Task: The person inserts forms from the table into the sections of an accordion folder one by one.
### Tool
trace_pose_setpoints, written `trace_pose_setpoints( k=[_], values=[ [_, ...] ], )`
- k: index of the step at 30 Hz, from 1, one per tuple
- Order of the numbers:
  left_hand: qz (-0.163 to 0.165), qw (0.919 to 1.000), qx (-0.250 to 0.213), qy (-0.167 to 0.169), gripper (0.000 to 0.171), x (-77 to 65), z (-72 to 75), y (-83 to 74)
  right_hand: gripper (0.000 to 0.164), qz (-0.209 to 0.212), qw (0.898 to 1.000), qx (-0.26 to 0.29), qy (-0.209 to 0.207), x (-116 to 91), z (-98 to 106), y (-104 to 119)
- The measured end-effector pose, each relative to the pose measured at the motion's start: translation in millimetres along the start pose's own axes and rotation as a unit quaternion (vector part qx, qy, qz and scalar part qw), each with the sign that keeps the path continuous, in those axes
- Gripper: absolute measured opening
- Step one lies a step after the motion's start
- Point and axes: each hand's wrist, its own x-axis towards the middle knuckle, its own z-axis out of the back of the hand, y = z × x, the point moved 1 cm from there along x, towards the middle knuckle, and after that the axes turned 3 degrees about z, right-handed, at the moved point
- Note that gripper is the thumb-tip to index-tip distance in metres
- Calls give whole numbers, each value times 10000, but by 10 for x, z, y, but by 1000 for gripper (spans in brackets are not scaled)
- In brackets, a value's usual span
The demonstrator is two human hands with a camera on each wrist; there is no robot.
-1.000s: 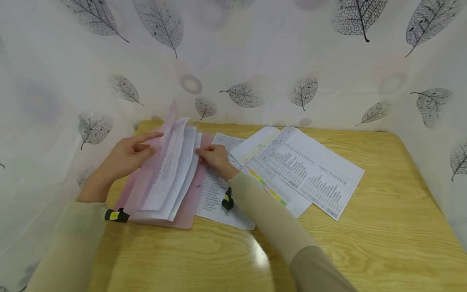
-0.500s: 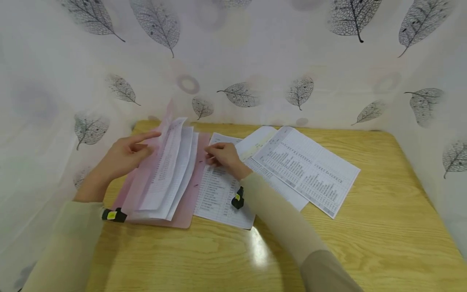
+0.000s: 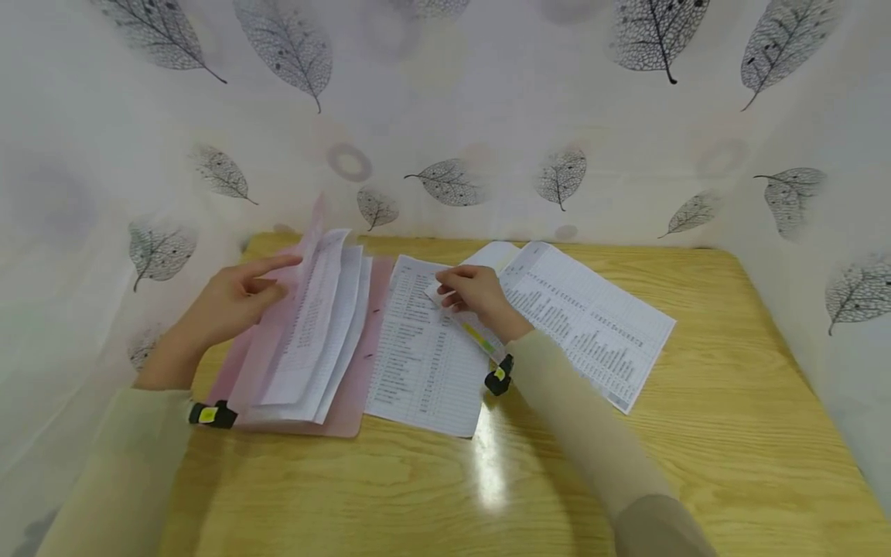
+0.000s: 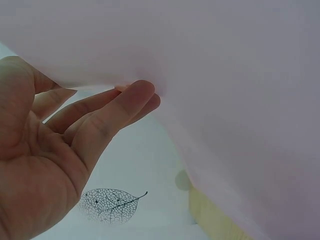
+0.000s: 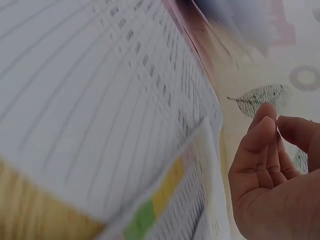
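At the left of the head view, my left hand (image 3: 233, 302) holds up the pink cover (image 3: 317, 226) of a folder. Close up, its thumb and fingertips pinch the edge of that pink cover (image 4: 235, 110). Several printed sheets (image 3: 316, 321) stand fanned inside, over the folder's pink back (image 3: 351, 398). My right hand (image 3: 480, 298) hovers above the loose papers, fingers loosely curled. The right wrist view shows nothing between the thumb and fingers of this hand (image 5: 275, 185). Below it lies a sheet with a yellow-green strip (image 3: 479, 336), partly hidden by hand and wrist.
A printed list (image 3: 425, 363) lies right of the folder, against its edge. Farther right a gridded sheet (image 3: 592, 309) overlaps the colour-striped one. All rest on a wooden table (image 3: 418, 495). A leaf-patterned curtain (image 3: 487, 116) closes off the back and sides.
My right hand has moved right, away from the folder's inner sheets and over the loose papers, uncovering more of the printed list. The left hand keeps holding the cover.
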Motion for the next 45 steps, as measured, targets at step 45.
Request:
trace_pose_setpoints(
  k=[45],
  values=[
    [21, 10000, 16, -4, 47, 1, -19, 35, 54, -291, 9819, -1436, -1202, -444, 2613, -94]
  ],
)
